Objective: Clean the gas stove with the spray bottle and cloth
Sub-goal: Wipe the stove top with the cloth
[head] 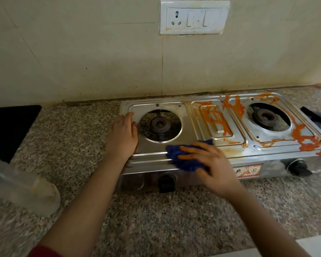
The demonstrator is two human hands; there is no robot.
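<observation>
Across the upper half of the frame, cream tiled wall (82, 52), matt, flecked with rusty spots along the grout. Below it, speckled grey-brown granite counter (72, 130), filling the lower half.

At centre and right, on the counter, a steel two-burner stove (193, 123): shiny pressed sheet, rounded rectangular pans. Clean and bright on its left side; streaked with thick orange smears (213, 117) over the middle panel and the right side.

At far left, a flat black slab (9, 127), cut off by the frame edge.

At lower left, a translucent plastic bottle (22, 186), blurred, leaning, held by neither hand and well apart from both.

Left hand (121, 134) laid flat on the stove's left rim, fingers straight, gripping nothing. Right hand (209, 162) spread palm-down on the stove's front edge, fingers straight, pressing rather than clutching.

Under that palm, a bunched dark blue cloth (185, 164), soft and nubbly, poking out left of the fingers and beyond the fingertips, touching the steel just in front of the left burner (159, 125).

At top centre, a white socket plate (194, 17), edges stained.

Round dark cast burners in circular cut-outs, the right burner (267, 115) ringed by smears.

On the front face, two black knobs, left knob (166, 182) and right knob (300, 168).
</observation>
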